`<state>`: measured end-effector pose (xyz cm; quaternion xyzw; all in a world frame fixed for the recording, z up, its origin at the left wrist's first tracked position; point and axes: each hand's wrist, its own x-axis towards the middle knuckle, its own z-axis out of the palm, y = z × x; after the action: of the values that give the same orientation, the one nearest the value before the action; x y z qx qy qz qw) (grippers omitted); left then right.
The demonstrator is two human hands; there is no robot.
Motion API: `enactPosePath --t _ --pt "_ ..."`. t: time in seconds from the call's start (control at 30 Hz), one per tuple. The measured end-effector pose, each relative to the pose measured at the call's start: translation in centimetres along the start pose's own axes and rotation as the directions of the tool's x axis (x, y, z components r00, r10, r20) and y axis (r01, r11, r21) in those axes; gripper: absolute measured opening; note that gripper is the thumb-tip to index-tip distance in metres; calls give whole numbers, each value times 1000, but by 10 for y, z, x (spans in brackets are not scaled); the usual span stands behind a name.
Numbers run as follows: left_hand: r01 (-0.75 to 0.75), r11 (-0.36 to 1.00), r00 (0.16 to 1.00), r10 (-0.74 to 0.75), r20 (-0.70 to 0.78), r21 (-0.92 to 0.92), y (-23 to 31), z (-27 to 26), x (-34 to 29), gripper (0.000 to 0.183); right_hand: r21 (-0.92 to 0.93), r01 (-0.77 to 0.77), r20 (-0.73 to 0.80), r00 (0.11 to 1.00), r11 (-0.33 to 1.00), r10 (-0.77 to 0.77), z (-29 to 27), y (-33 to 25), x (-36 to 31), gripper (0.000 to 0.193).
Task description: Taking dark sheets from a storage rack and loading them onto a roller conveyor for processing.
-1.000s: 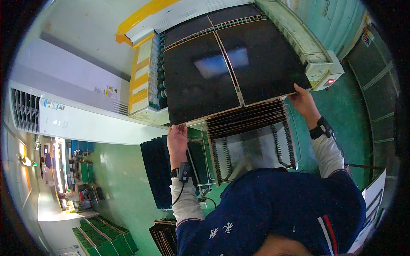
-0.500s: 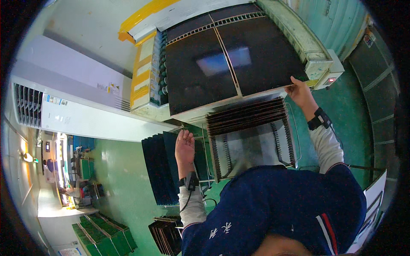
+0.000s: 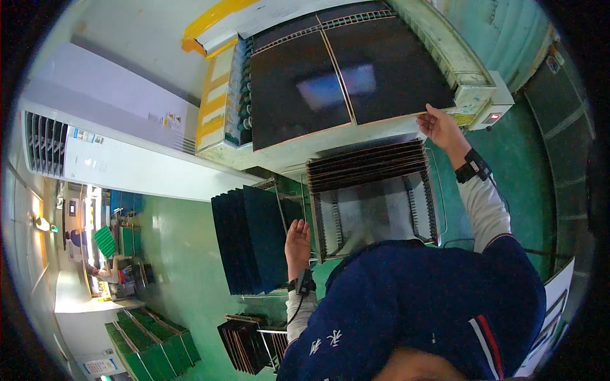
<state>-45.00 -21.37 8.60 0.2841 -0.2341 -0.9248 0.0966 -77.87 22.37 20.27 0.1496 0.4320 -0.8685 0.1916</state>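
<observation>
Two dark flat panels with thin light edges lie side by side on a pale roller conveyor point(image 3: 283, 160), the left panel point(image 3: 292, 114) and the right panel point(image 3: 394, 92). My right hand point(image 3: 441, 132) is at the near right corner of the right panel, its fingers closed around the edge. Below the conveyor stands a metal slotted rack point(image 3: 375, 216) with several dark boards point(image 3: 365, 168) upright in its far part. My left hand point(image 3: 297, 246) hangs beside this rack's left side, fingers loosely apart and holding nothing.
Left of my left hand stand several dark blue upright sheets point(image 3: 248, 241) in a wire stand. Nearer is another rack of boards point(image 3: 244, 346). Green stacks point(image 3: 152, 340) lie at lower left. A white air conditioner point(image 3: 127, 152) flanks the conveyor; another person point(image 3: 113, 273) is far left.
Both panels have slid farther away from me along the conveyor. My left hand has moved right and closer to my body. My right hand has shifted slightly left along the edge.
</observation>
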Motion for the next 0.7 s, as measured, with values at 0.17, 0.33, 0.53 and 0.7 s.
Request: enactPosePath --t 0.17,0.33,0.53,0.7 --pt "57 998 997 -59 -57 -38 -12 -11 -9 27 -87 -18 7 1000 996 19 8 0 -7 28" --pt "85 996 990 -86 -107 -18 -26 -51 -14 27 -348 -33 114 990 937 77 5 43 -20 34" --pt "140 990 956 -141 -258 -23 -46 -79 -29 32 -878 339 352 936 338 -25 -14 123 -35 34" --pt "190 981 920 -195 -339 -47 -60 -105 -34 36 -785 619 613 772 -19 -167 -15 152 -50 34"
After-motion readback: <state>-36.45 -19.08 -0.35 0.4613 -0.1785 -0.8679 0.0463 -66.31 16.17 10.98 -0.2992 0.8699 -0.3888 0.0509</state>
